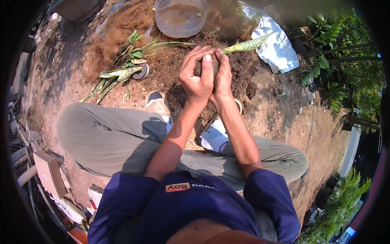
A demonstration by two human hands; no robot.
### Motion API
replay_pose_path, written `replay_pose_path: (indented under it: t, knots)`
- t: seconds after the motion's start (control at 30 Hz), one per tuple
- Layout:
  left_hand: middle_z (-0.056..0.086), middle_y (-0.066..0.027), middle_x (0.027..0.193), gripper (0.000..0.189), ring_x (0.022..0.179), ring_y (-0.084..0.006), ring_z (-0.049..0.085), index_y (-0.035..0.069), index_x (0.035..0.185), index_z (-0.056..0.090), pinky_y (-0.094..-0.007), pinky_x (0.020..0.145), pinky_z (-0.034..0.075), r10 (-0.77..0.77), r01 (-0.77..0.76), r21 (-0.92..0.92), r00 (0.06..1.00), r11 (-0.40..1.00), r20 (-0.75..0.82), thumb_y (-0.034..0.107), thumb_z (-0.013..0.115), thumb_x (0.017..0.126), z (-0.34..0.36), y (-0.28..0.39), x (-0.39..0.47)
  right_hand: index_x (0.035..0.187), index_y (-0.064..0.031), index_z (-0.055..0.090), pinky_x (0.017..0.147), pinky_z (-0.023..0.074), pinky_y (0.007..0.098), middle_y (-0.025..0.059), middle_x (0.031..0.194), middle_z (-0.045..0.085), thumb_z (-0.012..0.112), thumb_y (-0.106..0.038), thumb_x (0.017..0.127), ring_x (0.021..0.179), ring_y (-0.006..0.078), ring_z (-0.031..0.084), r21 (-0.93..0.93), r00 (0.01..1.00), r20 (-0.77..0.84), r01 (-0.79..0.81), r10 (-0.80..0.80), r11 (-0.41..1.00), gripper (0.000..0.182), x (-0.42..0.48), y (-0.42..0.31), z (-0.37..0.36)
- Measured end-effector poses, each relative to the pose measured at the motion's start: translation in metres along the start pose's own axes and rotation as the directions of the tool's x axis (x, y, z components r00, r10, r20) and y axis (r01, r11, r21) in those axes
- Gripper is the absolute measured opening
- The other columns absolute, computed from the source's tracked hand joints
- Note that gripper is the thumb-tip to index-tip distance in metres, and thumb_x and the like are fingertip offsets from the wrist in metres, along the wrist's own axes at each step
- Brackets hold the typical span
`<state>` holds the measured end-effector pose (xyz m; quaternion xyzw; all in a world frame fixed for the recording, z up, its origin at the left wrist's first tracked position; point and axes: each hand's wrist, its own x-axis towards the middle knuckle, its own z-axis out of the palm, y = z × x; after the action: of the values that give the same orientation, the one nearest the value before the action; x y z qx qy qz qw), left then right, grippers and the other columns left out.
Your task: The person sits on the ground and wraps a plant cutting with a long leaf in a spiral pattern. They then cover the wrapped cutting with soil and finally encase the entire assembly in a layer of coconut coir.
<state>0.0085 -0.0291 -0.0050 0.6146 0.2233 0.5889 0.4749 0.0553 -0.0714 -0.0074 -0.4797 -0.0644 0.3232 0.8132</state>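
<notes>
Both hands are cupped together in front of me around a dark brown ball of soil or fibre (215,64), mostly hidden by the fingers. My left hand (195,74) presses it from the left, thumb raised along its near side. Against the other side curves my right hand (224,74), its fingers smudged with soil. A variegated snake plant leaf (248,45) points out to the right from beyond the right fingertips; whether its base sits in the ball is hidden. Under the hands lies loose dark soil mixed with fibre (243,73).
A clear plastic tub (179,32) of brown water stands beyond the hands. Brown coconut fibre (128,23), cut snake plants (117,73) and a dark roll (142,72) lie left. A silvery sheet (281,48) lies right, before leafy plants (326,64). A cardboard box (48,174) stands at lower left.
</notes>
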Motion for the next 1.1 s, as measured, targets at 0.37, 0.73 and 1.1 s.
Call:
replay_pose_path:
  t: [0.37, 0.73, 1.1]
  knots:
    - [0.047, -0.0138, 0.143, 0.064, 0.132, -0.0231, 0.045, -0.001, 0.139, 0.047, -0.0374, 0.110, 0.034, -0.659, 0.649, -0.495, 0.729, 0.578, 0.186, 0.050, 0.034, 0.103, 0.001, 0.005, 0.006, 0.107, -0.0051, 0.059, 0.096, 0.0509, 0.0411, 0.0132, 0.110, 0.065, 0.047, -0.038, 0.101, 0.104, 0.0256, 0.063, 0.233, 0.975, 0.204, -0.138, 0.090, 0.963, 0.035, 0.011, -0.018, -0.002]
    - [0.067, -0.0162, 0.115, 0.031, 0.108, -0.0239, 0.062, -0.006, 0.113, 0.066, -0.0365, 0.099, 0.044, -0.550, 0.494, -0.448, 0.835, 0.745, 0.005, 0.018, 0.052, 0.098, -0.006, 0.002, 0.005, 0.101, -0.0082, 0.059, 0.084, 0.0534, 0.0342, 0.0071, 0.099, 0.064, 0.047, -0.033, 0.101, 0.092, 0.0185, 0.064, 0.037, 0.988, 0.101, -0.123, 0.119, 0.992, 0.027, -0.004, -0.009, 0.007]
    - [0.056, -0.0237, 0.132, 0.041, 0.130, -0.0356, 0.048, -0.007, 0.124, 0.059, -0.0414, 0.109, 0.034, -0.141, 0.135, 0.050, 0.980, 0.990, 0.139, 0.025, 0.046, 0.100, 0.001, 0.022, 0.007, 0.106, -0.0067, 0.062, 0.090, 0.0520, 0.0334, 0.0084, 0.107, 0.066, 0.053, -0.032, 0.098, 0.100, 0.0201, 0.064, 0.180, 0.959, 0.175, -0.255, 0.224, 0.950, 0.028, 0.005, -0.029, -0.009]
